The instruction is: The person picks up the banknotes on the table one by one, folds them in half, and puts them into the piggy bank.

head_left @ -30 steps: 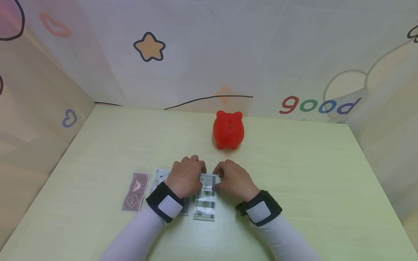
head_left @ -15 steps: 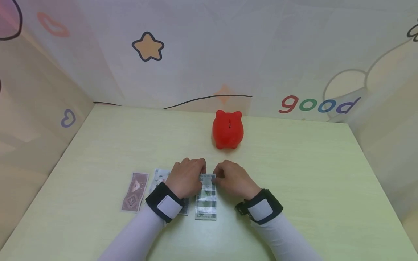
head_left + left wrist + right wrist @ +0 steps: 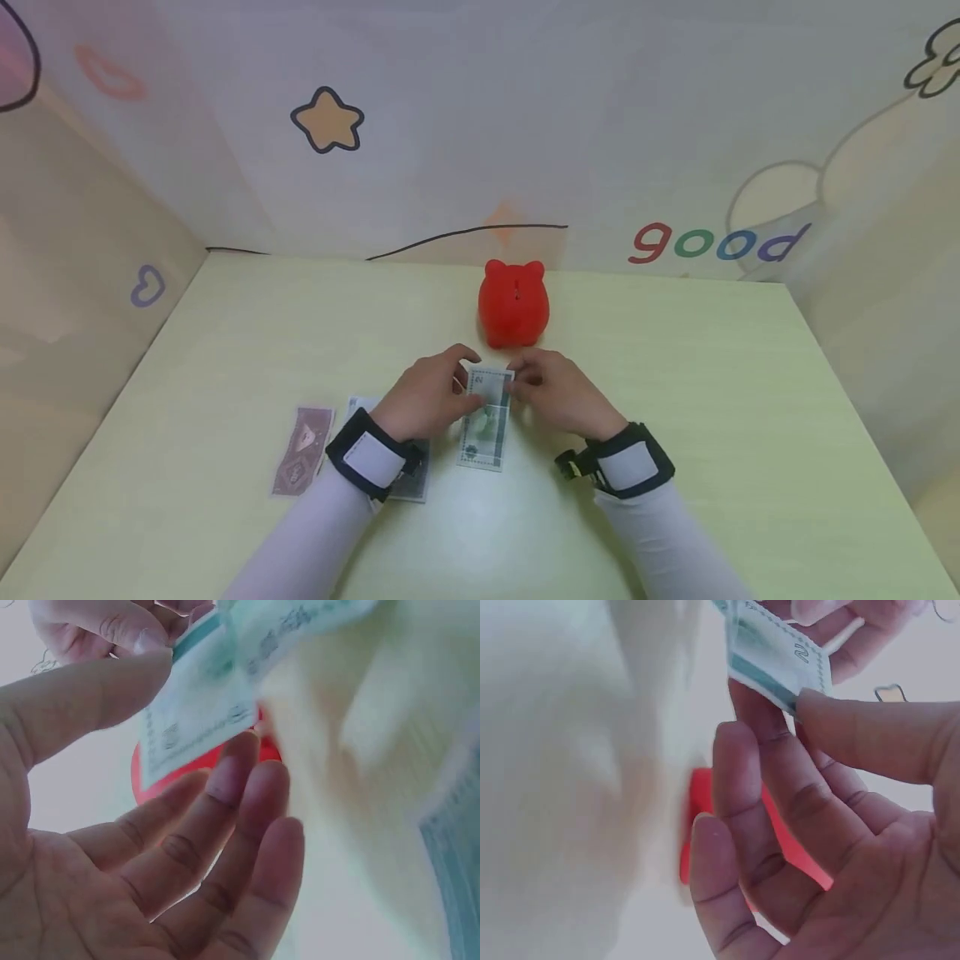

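Observation:
A green banknote (image 3: pixel 487 421) is held up off the table, in front of a red piggy bank (image 3: pixel 513 305) with a slot in its top. My right hand (image 3: pixel 562 392) pinches the note's upper right edge between thumb and index finger, as the right wrist view shows. On the other side is my left hand (image 3: pixel 427 396), its thumb at the note's face. In the left wrist view, the loosely bent fingers (image 3: pixel 259 862) of this hand stand apart from the thumb, beneath the note. Whether the thumb presses on the paper is hard to tell.
A purplish banknote (image 3: pixel 303 450) lies flat on the table (image 3: pixel 720 417) at the left. Beside it, more banknotes (image 3: pixel 412 483) are partly hidden under my left wrist. A printed curtain (image 3: pixel 480 108) borders the table at the back and sides.
The green banknote, earlier lying near the table surface, has risen and moved forward toward the piggy bank. Both hands moved forward with it, and the left fingers spread wider. The head view shifted slightly.

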The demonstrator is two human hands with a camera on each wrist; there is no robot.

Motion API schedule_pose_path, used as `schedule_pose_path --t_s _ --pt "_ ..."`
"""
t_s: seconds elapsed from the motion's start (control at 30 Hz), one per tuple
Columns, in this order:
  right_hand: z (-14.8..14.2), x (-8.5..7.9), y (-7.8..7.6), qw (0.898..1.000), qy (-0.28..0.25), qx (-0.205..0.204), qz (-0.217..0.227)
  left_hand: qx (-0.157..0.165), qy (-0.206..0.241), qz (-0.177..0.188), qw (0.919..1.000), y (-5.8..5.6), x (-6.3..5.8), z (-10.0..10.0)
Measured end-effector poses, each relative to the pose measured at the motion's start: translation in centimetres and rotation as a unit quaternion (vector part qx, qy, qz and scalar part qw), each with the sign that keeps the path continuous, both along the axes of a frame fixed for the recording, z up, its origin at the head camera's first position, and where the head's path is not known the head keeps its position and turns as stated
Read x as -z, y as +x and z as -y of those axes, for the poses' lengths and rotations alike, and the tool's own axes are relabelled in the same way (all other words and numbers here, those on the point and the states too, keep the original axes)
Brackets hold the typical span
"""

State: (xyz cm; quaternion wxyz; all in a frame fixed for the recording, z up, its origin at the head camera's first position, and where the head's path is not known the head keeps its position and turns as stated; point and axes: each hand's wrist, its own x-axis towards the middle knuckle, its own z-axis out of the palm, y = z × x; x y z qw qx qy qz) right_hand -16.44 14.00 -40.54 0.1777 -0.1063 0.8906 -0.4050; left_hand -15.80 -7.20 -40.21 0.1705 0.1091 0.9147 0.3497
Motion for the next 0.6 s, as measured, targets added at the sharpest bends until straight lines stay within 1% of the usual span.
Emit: schedule_pose_path --t_s 0.17,0.27,0.33,0.43,0.6 --pt "-1.2 -0.3 -0.6 0.999 -0.036 0.03 -0.006 0.001 0.075 0.045 0.9962 -1.1 0.4 -0.1" --pt "-1.8 -0.5 -0.8 0.997 -0.048 0.055 -0.024 0.006 0.107 0.055 0.9928 -1.5 0.5 -0.2" --pt "-2.2 -0.6 -1.0 0.995 -0.056 0.075 -0.038 0.01 0.116 0.052 0.9918 -1.7 0.4 -0.5" --pt "-2.7 -0.9 -1.2 0.99 -0.069 0.108 -0.053 0.018 0.132 0.039 0.9904 -1.8 0.1 -1.1" --pt "-3.1 -1.1 -1.3 0.982 -0.097 0.152 -0.057 0.02 0.162 0.014 0.9866 -2.2 -0.2 -2.3"
